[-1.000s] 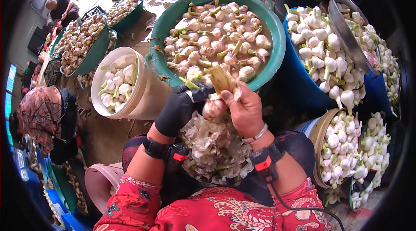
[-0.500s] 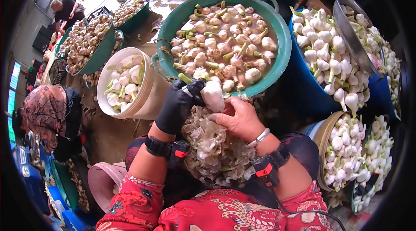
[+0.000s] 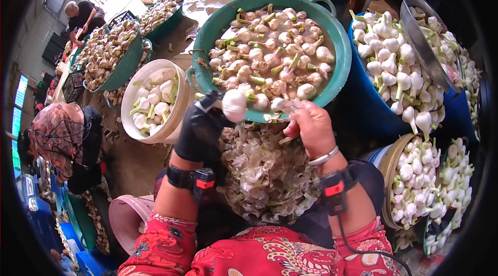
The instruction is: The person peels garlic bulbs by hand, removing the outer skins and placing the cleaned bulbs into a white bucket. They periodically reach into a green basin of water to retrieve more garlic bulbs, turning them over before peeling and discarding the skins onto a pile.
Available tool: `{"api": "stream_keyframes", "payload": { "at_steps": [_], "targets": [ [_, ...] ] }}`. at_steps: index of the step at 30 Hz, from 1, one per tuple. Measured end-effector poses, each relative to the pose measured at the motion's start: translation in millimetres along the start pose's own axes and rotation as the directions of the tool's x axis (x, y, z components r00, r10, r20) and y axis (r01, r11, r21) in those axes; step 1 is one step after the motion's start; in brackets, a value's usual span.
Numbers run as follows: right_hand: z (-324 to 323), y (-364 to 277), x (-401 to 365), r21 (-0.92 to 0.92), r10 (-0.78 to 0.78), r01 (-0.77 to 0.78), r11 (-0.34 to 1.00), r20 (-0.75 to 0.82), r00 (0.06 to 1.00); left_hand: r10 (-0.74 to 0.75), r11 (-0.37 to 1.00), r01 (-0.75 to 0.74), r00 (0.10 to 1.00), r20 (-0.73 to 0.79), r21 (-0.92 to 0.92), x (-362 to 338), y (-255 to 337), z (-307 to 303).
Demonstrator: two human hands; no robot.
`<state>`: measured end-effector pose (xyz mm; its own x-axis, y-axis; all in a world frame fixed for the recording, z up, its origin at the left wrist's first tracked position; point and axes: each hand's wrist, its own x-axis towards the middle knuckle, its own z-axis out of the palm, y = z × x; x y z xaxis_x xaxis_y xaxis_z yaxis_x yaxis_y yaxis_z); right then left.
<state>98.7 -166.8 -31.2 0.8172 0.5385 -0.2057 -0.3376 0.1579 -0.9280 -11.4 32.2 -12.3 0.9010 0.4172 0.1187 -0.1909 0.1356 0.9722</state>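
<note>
Head view: the black-gloved left grip (image 3: 199, 130) clasps a round white garlic bulb (image 3: 235, 105) on its right; the bare right grip (image 3: 312, 130) is pinched, contents unclear. A green plastic basin (image 3: 342, 66) stands farther, on brown floor (image 3: 127, 164).

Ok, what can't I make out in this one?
Head view:
- Pale scrap at the right hand: too blurred to identify.
- Left hand's grip on the white bulb: partly hidden by the glove's back and the bulb.
- Bottom of the green tub: hidden under soaking bulbs.
- Whatever supports the peel pile: covered by peels.
</note>
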Motion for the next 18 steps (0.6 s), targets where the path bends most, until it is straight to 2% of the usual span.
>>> {"api": "stream_keyframes", "payload": {
  "at_steps": [1,2,3,4,5,6,7,8,9,10,12,13,14,16,17,18],
  "targets": [
    [-5,-5,0,-0.043,0.009,-0.006,0.999,0.066,0.998,0.112,0.856,-0.108,0.993,0.023,0.505,-1,13,-15],
    [-7,-5,-1,-0.042,0.004,-0.001,0.999,0.064,0.998,0.277,0.553,-0.28,0.95,0.144,0.784,8,16,-51],
    [-8,-1,-2,-0.235,0.161,-0.097,0.967,0.273,0.948,0.428,0.217,-0.41,0.855,0.291,0.886,10,34,-63],
    [-11,5,-5,-0.434,0.344,-0.142,0.89,0.432,0.834,0.325,0.551,-0.199,0.946,0.011,0.811,6,30,-102],
    [-11,22,-9,-0.642,0.265,0.185,0.744,0.537,0.8,0.095,0.96,0.013,0.926,-0.365,0.281,10,51,-105],
    [-11,44,-13,-0.726,0.227,0.493,0.48,0.645,0.73,0.319,0.793,-0.078,0.898,-0.303,0.604,14,44,-131],
    [-6,52,-18,-0.778,0.331,0.489,0.395,0.617,0.714,0.397,0.546,-0.052,0.895,-0.204,0.836,13,51,-131],
    [-1,58,-20,-0.817,0.43,0.489,0.306,0.577,0.695,0.438,0.236,-0.023,0.895,-0.085,0.972,12,56,-130],
    [-1,60,-18,-0.858,0.471,0.472,0.202,0.508,0.721,0.355,0.315,-0.085,0.934,-0.034,0.945,17,51,-124],
    [7,47,-17,-0.857,0.471,0.473,0.205,0.51,0.72,0.275,0.398,-0.136,0.961,0.023,0.907,23,42,-109],
    [17,29,-13,-0.868,0.447,0.414,0.274,0.496,0.744,0.074,0.315,-0.219,0.976,0.207,0.923,33,24,-56],
    [17,30,-13,-0.842,0.384,0.409,0.351,0.528,0.758,0.044,0.315,-0.262,0.964,0.262,0.912,40,-1,-42],
    [14,36,-14,-0.841,0.386,0.412,0.351,0.531,0.754,0.012,0.316,-0.303,0.949,0.316,0.899,48,-25,-31],
    [6,50,-16,-0.684,0.013,0.524,0.507,0.614,0.789,-0.272,0.023,-0.277,0.923,0.273,0.961,67,-38,0],
    [5,48,-14,-0.679,0.014,0.529,0.509,0.621,0.783,-0.35,-0.01,-0.237,0.911,0.219,0.971,79,-49,9],
    [5,44,-12,-0.742,-0.009,0.468,0.48,0.529,0.848,-0.426,-0.045,-0.204,0.889,0.166,0.978,88,-62,12]
  ]
}}
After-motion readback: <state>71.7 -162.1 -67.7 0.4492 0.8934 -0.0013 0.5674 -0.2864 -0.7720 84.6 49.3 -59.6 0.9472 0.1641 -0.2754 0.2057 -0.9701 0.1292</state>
